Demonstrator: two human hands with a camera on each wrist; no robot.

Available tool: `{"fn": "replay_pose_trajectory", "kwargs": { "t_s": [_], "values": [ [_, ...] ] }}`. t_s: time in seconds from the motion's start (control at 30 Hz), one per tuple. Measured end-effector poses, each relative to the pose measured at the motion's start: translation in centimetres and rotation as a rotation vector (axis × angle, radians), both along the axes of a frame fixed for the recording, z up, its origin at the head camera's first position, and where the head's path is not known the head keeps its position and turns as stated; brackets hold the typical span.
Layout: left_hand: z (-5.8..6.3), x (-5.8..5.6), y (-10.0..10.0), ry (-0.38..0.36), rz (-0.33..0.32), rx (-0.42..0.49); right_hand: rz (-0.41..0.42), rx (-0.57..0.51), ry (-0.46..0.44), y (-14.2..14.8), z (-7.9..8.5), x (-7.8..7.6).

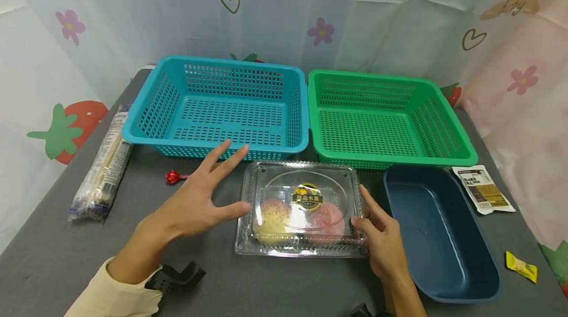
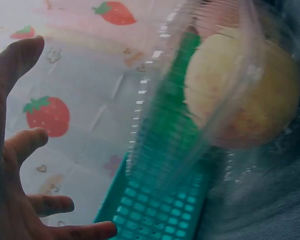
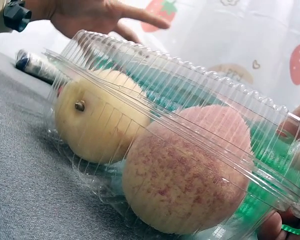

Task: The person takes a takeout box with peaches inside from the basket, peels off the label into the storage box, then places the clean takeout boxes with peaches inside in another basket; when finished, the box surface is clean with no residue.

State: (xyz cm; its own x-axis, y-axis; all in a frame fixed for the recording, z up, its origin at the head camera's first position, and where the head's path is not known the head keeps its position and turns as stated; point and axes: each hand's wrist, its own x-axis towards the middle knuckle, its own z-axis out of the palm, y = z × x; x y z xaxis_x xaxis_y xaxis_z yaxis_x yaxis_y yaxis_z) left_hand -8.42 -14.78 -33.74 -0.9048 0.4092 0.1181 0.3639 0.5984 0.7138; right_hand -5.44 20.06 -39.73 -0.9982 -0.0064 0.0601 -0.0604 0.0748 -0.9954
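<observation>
A clear plastic fruit box (image 1: pixel 306 169) with a black and gold label lies on the table in front of me, lid closed. Inside are a yellowish round fruit (image 3: pixel 97 117) and a pinkish, red-speckled one (image 3: pixel 187 170). My right hand (image 1: pixel 383 240) grips the box's right edge, thumb on top and fingers along the side. At the box's left my left hand (image 1: pixel 195 201) hovers, fingers spread and holding nothing. In the left wrist view its fingers (image 2: pixel 27 145) stand apart from the plastic.
Behind the box stand a blue basket (image 1: pixel 213 147) and a green basket (image 1: pixel 395 159). A dark blue tub (image 1: pixel 443 238) is at the right, beside a white-and-brown packet (image 1: pixel 483 189) and a yellow wrapped candy (image 1: pixel 521 266). Leftward lie a red lollipop (image 1: pixel 172 177) and a long wrapped package (image 1: pixel 104 169).
</observation>
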Motion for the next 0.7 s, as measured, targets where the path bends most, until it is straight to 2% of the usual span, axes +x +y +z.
{"fn": "replay_pose_trajectory", "kwargs": {
  "t_s": [0.23,0.43,0.7],
  "values": [
    [-1.3,-0.3,1.3,-0.046,-0.023,-0.030,-0.005,0.013,-0.012,0.1,-0.2,0.1],
    [-1.6,-0.1,1.7,-0.041,-0.022,-0.060,-0.002,0.006,-0.013,0.0,-0.2,0.0],
    [-2.4,-0.1,2.4,-0.097,-0.015,-0.093,-0.003,0.010,-0.018,0.0,-0.1,0.0]
  ]
}}
